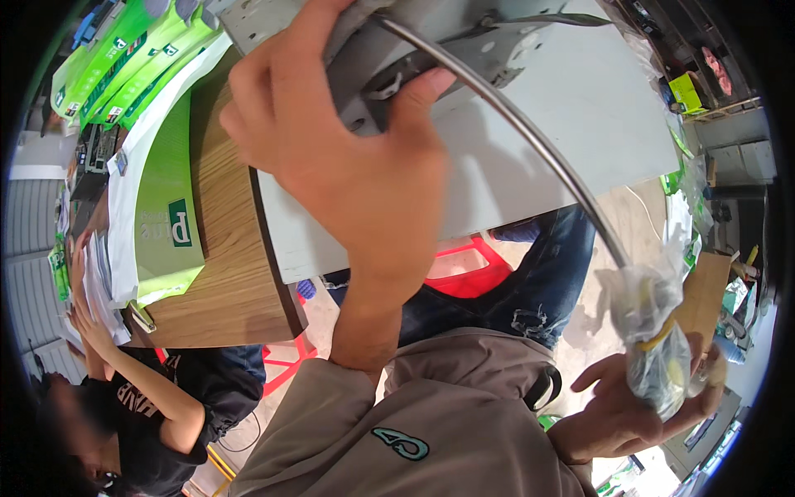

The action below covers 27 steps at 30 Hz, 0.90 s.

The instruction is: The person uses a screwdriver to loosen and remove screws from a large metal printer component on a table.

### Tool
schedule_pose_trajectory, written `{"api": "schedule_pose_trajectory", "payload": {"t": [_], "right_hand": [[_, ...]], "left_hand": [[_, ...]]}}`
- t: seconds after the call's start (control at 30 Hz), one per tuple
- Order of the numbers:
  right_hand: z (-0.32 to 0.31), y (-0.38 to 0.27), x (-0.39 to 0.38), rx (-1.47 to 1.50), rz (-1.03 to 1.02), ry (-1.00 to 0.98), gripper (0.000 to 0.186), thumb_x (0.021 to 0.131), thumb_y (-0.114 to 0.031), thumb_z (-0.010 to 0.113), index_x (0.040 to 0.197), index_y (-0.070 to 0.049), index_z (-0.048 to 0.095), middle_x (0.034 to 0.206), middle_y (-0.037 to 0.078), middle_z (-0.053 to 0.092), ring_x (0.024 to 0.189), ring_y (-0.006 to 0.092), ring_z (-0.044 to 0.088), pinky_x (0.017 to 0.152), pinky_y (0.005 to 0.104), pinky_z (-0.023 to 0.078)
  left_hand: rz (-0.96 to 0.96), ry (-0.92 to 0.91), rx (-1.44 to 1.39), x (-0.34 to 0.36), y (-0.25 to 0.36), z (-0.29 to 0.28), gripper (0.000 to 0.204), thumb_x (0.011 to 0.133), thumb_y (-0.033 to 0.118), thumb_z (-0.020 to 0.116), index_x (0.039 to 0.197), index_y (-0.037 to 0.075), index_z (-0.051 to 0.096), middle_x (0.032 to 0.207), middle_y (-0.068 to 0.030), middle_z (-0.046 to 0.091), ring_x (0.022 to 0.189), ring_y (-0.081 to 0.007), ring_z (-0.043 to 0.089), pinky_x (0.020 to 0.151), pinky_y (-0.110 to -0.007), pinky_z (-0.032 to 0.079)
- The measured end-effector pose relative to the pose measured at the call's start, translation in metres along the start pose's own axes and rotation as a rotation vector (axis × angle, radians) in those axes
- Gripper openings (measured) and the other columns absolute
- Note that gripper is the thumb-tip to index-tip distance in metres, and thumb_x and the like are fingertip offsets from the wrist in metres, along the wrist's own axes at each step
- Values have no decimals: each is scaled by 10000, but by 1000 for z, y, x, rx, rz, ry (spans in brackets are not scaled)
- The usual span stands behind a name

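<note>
My left hand [348, 157] is closed round a dark grey part [356, 83] over the light grey tabletop, its thumb stretched along the near side. Where the fingers wrap, much of that part is hidden. From beside it a curved, shiny metal tube [513, 116] arches down to the right. Clear plastic wrapping [642, 302], tied with a yellow band [657, 335], covers the tube's lower end. My right hand [646, 410] is curled round the bottom of this wrapped end, with one finger standing apart. What lies inside the plastic is hard to make out.
The light grey tabletop [596, 124] adjoins a wooden desk [236, 286] with green-and-white packages [166, 224] on it. A co-worker in a black shirt [157, 406] handles papers at left. A red stool [468, 269] stands below; shelves with goods line the right.
</note>
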State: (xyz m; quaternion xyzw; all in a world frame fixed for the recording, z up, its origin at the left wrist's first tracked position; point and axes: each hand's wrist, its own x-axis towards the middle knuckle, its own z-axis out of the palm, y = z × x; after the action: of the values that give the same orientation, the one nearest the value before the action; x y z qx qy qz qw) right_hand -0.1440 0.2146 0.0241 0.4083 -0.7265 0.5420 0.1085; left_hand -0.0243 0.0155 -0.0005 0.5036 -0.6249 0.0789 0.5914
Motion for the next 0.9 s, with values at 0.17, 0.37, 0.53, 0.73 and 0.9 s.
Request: {"api": "schedule_pose_trajectory", "payload": {"t": [0.17, 0.37, 0.53, 0.73, 0.9], "right_hand": [[1, 0, 1, -8, -38, 25, 905, 808, -568, 587, 1458, -68, 203, 1269, 220, 451, 539, 193, 587, 393, 225, 481], [0, 0, 1, -40, -60, 46, 918, 835, -582, 625, 1454, -51, 205, 1271, 220, 449, 528, 191, 586, 392, 215, 484], [-9, 0, 3, 21, -9, -15, 918, 846, -603, 621, 1439, -19, 234, 1233, 236, 470, 544, 202, 595, 375, 219, 489], [-24, 7, -2, 103, 104, -70, 1013, 755, -576, 674, 1474, -38, 204, 1118, 265, 535, 815, 284, 631, 642, 334, 533], [3, 0, 7, -16, -96, -18, 1016, 737, -617, 733, 1416, -5, 292, 1154, 229, 514, 790, 247, 633, 308, 202, 429]], "left_hand": [[68, 73, -48, -1, -12, 3, 603, 558, 146, 902, 1121, 140, 687, 1012, -48, 598, 953, -259, 567, 815, -364, 461], [71, 37, -23, 2, -8, 1, 589, 562, 115, 886, 1117, 140, 688, 1014, -50, 591, 960, -264, 551, 822, -370, 449], [92, -2, -14, 4, 2, 1, 580, 566, 89, 872, 1113, 141, 689, 1016, -52, 585, 966, -268, 537, 829, -374, 439], [46, -30, 108, 7, 12, -3, 568, 573, 54, 849, 1111, 140, 691, 1012, -54, 579, 971, -273, 521, 835, -378, 425], [-56, -7, -17, 3, -8, -5, 573, 572, 60, 851, 1116, 134, 687, 1021, -58, 573, 971, -274, 516, 834, -380, 423]]}}
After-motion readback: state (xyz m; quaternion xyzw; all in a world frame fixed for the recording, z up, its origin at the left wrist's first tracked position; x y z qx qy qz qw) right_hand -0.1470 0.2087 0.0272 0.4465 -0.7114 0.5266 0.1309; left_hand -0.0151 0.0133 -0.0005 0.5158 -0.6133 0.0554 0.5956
